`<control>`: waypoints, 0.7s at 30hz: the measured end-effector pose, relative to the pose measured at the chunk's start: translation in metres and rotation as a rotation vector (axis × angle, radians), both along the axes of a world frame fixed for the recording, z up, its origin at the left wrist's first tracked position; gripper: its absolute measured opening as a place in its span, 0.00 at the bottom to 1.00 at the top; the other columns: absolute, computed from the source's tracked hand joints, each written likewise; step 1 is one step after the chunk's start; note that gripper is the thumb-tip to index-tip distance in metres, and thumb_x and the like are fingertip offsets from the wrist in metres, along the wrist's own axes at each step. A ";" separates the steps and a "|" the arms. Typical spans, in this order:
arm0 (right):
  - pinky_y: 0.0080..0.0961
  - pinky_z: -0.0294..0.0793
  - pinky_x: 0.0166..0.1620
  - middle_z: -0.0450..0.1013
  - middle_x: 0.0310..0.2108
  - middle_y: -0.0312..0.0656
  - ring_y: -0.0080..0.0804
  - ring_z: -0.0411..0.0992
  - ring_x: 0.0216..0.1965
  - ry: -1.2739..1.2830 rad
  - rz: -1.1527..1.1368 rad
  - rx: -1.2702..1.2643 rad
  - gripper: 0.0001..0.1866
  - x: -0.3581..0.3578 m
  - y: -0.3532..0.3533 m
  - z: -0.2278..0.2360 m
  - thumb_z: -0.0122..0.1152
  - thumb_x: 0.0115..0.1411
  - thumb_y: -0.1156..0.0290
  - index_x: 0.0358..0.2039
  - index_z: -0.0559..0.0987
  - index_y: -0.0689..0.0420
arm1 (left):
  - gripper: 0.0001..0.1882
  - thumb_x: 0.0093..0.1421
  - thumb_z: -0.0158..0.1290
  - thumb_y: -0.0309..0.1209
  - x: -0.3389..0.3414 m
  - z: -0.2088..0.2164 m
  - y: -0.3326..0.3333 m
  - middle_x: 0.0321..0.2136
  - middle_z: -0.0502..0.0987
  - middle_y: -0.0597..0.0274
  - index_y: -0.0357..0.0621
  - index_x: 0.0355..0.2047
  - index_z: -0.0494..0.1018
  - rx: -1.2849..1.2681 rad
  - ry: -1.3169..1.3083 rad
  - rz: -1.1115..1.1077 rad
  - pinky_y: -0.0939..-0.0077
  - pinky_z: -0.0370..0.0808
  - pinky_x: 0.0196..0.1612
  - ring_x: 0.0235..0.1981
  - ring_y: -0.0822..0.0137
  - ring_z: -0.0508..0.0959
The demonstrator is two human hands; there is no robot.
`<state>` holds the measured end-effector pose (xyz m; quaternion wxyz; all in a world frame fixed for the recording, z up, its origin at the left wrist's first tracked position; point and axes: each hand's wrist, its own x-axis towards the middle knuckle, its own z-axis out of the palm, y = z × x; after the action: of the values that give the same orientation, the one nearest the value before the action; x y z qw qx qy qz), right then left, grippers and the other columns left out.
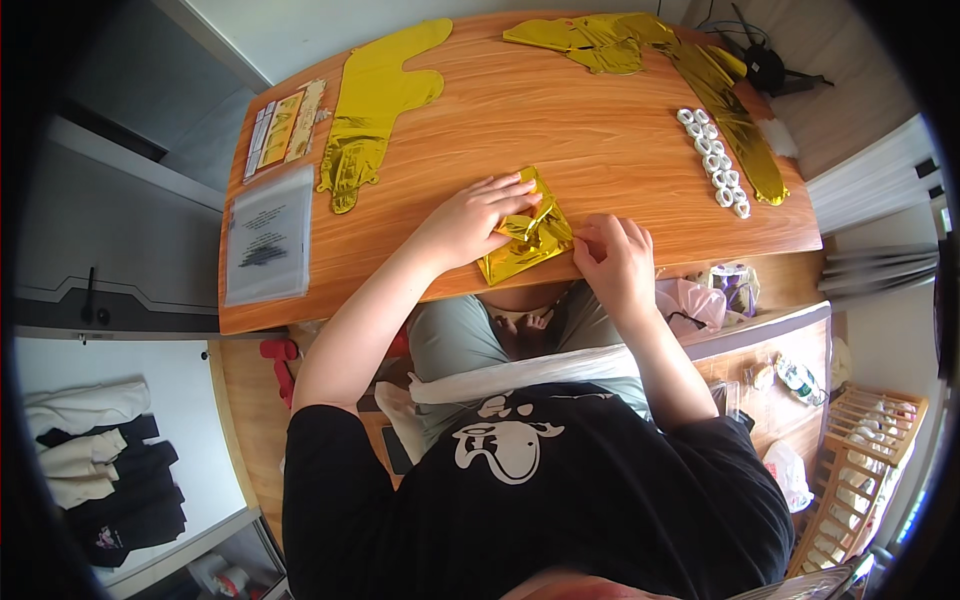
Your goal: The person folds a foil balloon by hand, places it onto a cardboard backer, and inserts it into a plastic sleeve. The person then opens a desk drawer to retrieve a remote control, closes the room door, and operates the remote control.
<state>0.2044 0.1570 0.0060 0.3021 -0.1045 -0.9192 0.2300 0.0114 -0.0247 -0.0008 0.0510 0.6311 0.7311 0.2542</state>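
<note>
A folded gold foil balloon (548, 235) lies near the front edge of the table, creased and shiny. My left hand (470, 218) rests on its left side, fingers stretched out over the foil and the thumb lower down. At the right corner of the foil, my right hand (612, 258) has its fingers curled in and its thumb and forefinger pinched on the edge. Another gold foil balloon (375, 95), flat and long, is spread out at the far left. A third gold foil piece (610, 40) stretches along the far right, partly crumpled.
Small white rings (715, 165) stand in two rows at the right. Clear plastic sleeves (268, 240) and a printed card (285, 130) lie at the left edge. The wooden table (480, 120) has a curved far edge. A black stand-like object (765, 70) is at the back right corner.
</note>
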 end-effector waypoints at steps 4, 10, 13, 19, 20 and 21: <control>0.38 0.71 0.49 0.82 0.33 0.35 0.39 0.77 0.38 0.029 0.047 0.020 0.14 -0.001 0.000 0.003 0.68 0.53 0.75 0.41 0.78 0.55 | 0.38 0.51 0.63 0.21 0.001 0.003 -0.001 0.67 0.68 0.61 0.50 0.64 0.69 0.002 0.008 0.007 0.59 0.61 0.72 0.70 0.54 0.63; 0.37 0.72 0.50 0.80 0.34 0.38 0.40 0.76 0.38 0.035 0.149 -0.005 0.14 -0.004 0.002 -0.001 0.66 0.54 0.79 0.42 0.79 0.55 | 0.37 0.51 0.63 0.21 0.001 0.003 0.001 0.66 0.69 0.60 0.49 0.63 0.70 0.012 0.004 0.000 0.58 0.61 0.72 0.69 0.53 0.64; 0.36 0.72 0.49 0.79 0.33 0.39 0.40 0.76 0.37 0.032 0.199 0.038 0.13 -0.003 0.003 0.000 0.65 0.54 0.79 0.41 0.79 0.56 | 0.36 0.51 0.63 0.20 0.002 0.003 0.001 0.66 0.69 0.59 0.48 0.63 0.70 0.017 0.007 0.005 0.58 0.62 0.72 0.69 0.53 0.64; 0.36 0.72 0.49 0.78 0.33 0.39 0.39 0.75 0.40 -0.079 0.311 0.262 0.13 0.000 0.002 0.008 0.62 0.56 0.77 0.43 0.78 0.57 | 0.34 0.52 0.63 0.20 0.002 0.004 0.001 0.65 0.69 0.58 0.47 0.62 0.71 0.019 0.019 0.009 0.59 0.62 0.72 0.69 0.53 0.64; 0.36 0.72 0.49 0.78 0.34 0.40 0.39 0.75 0.42 -0.103 0.324 0.306 0.14 0.001 0.000 0.009 0.61 0.56 0.76 0.45 0.77 0.57 | 0.34 0.52 0.63 0.20 0.002 0.004 0.000 0.65 0.69 0.58 0.47 0.62 0.71 0.021 0.021 0.011 0.59 0.62 0.72 0.69 0.53 0.64; 0.36 0.72 0.49 0.78 0.34 0.40 0.39 0.75 0.42 -0.100 0.326 0.308 0.14 0.003 -0.004 0.010 0.61 0.56 0.76 0.45 0.77 0.57 | 0.34 0.52 0.63 0.20 0.002 0.004 0.000 0.65 0.69 0.58 0.47 0.62 0.71 0.023 0.016 0.008 0.59 0.63 0.71 0.69 0.53 0.64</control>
<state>0.2072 0.1531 0.0165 0.2273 0.0814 -0.9621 0.1271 0.0135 -0.0248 0.0032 0.0370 0.6305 0.7313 0.2576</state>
